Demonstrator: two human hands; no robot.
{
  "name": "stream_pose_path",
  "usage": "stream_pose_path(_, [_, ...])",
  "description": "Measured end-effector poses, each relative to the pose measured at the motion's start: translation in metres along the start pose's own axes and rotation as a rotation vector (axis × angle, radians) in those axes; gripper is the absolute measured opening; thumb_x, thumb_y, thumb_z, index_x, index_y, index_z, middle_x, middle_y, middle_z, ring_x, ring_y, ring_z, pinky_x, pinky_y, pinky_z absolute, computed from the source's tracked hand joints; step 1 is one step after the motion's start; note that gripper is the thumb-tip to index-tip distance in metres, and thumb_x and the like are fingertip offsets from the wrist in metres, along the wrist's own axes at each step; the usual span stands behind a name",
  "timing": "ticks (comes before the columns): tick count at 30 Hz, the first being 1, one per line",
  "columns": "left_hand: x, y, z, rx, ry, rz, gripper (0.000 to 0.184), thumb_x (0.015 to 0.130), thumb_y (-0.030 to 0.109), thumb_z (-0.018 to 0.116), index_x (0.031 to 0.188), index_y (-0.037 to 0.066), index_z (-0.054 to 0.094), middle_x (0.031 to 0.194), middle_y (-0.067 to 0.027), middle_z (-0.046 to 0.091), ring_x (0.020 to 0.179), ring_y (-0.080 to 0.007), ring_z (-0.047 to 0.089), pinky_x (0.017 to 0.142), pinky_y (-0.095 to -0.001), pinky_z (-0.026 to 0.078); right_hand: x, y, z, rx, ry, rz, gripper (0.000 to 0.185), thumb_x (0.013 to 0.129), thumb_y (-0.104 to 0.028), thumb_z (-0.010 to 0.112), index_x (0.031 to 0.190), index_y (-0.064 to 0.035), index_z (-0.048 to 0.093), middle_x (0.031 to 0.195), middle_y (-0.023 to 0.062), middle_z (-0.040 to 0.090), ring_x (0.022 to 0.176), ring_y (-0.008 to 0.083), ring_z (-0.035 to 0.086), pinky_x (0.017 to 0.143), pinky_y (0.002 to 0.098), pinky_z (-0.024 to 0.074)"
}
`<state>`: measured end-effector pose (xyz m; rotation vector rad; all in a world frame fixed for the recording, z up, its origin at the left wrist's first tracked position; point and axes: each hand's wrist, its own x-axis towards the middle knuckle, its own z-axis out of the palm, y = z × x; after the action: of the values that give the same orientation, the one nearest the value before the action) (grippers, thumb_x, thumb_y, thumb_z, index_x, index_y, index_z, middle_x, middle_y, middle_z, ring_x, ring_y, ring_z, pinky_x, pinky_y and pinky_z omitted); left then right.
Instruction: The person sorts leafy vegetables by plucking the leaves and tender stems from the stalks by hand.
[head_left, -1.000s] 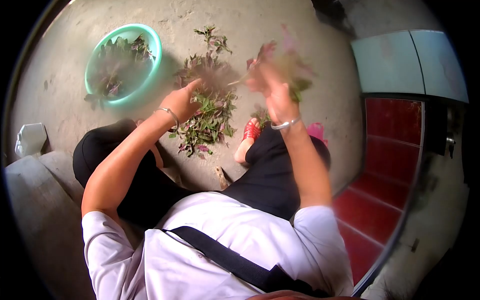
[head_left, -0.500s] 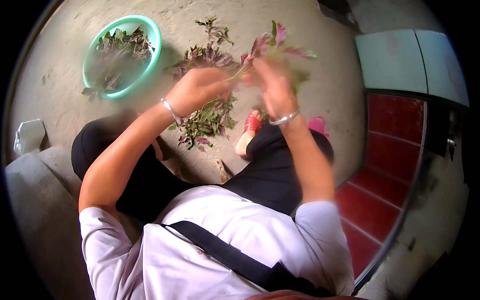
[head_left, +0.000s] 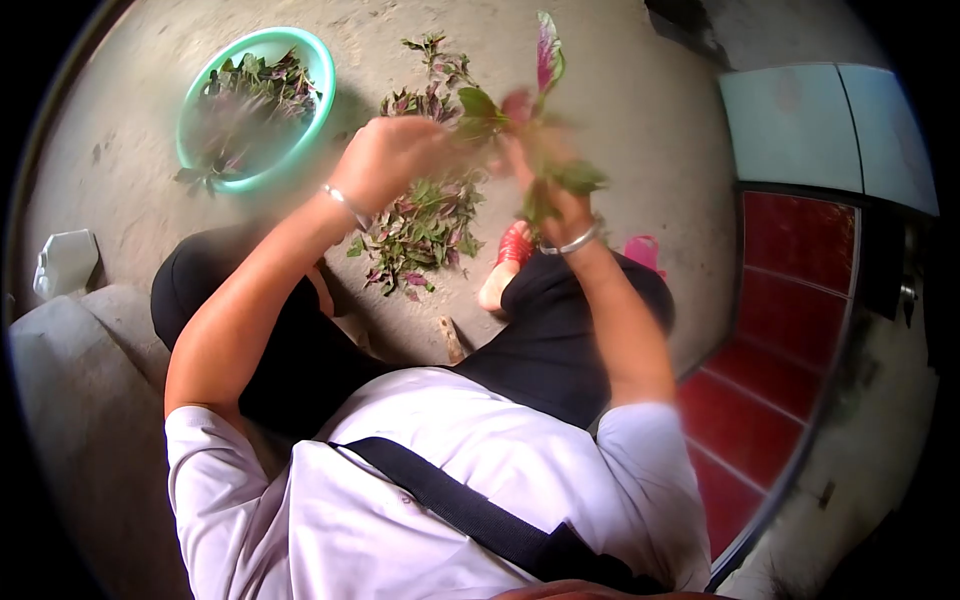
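Observation:
My right hand [head_left: 553, 175] is closed on a leafy stem with green and purple-red leaves [head_left: 547, 60], some standing above the fingers and some hanging over the hand. Close beside it, my left hand [head_left: 393, 155] has its fingers pinched at the same stem; its fingertips are blurred. Beneath and between the hands, a loose pile of green and purple leaves [head_left: 425, 225] lies on the concrete floor. More sprigs [head_left: 440, 62] lie beyond it. The light green basin [head_left: 328, 100] at the upper left holds leafy stems [head_left: 262, 90], some hanging over its near rim.
My red sandal [head_left: 515, 245] rests right of the pile, with a pink object [head_left: 643, 251] beyond my knee. A small wooden piece [head_left: 452, 340] lies between my legs. A white container [head_left: 66, 262] is at far left. Red tiles [head_left: 790, 290] and a pale panel [head_left: 795, 125] are at right.
My left hand has risen from over the pile to the stem in my right hand. The stem's leaves have turned more upright, and some now lie nearer my left fingers.

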<state>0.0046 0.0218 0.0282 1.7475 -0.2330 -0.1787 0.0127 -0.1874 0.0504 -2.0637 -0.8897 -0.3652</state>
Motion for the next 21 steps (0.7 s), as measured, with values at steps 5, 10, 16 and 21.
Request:
stream_pose_path(5, [0.003,0.035,-0.011,-0.597,-0.137,-0.456,0.026,0.086,0.028,0.053,0.09,0.004,0.061,0.07,0.0016,0.059,0.052,-0.0033,0.045,0.047,-0.0168,0.035,0.007,-0.003,0.004,-0.108,-0.044,-0.01,0.016,0.074,-0.006,0.06,0.088,0.002,0.056,0.075,0.0125,0.056,0.067,0.0264,0.056,0.058,0.0322,0.0451])
stream_pose_path(10, [0.0,0.031,-0.008,-0.522,-0.316,-0.426,0.027,0.085,0.029,0.052,0.086,0.004,0.061,0.071,0.001,0.058,0.053,-0.0032,0.045,0.046,-0.0168,0.035,0.012,-0.008,0.002,-0.25,-0.141,-0.107,0.022,0.07,-0.005,0.06,0.089,0.004,0.055,0.078,0.0131,0.058,0.07,0.0276,0.056,0.058,0.0334,0.046])
stream_pose_path(16, [0.0,0.037,-0.012,-0.34,-0.213,-0.33,0.016,0.082,0.014,0.05,0.081,0.003,0.062,0.066,-0.0001,0.059,0.057,-0.004,0.049,0.054,-0.0192,0.039,0.005,-0.01,0.009,0.183,-0.074,0.38,0.016,0.077,-0.01,0.063,0.087,0.0009,0.057,0.071,0.0065,0.06,0.062,0.0103,0.058,0.055,0.0258,0.0462])
stream_pose_path(21, [0.003,0.029,-0.014,0.049,0.11,-0.237,0.021,0.078,0.013,0.047,0.079,0.0,0.063,0.066,-0.004,0.061,0.058,-0.0079,0.054,0.056,-0.0225,0.044,0.008,-0.019,0.006,0.286,-0.173,0.611,0.012,0.077,-0.008,0.063,0.08,0.0017,0.056,0.069,0.0027,0.059,0.061,0.0052,0.053,0.055,0.0214,0.0437])
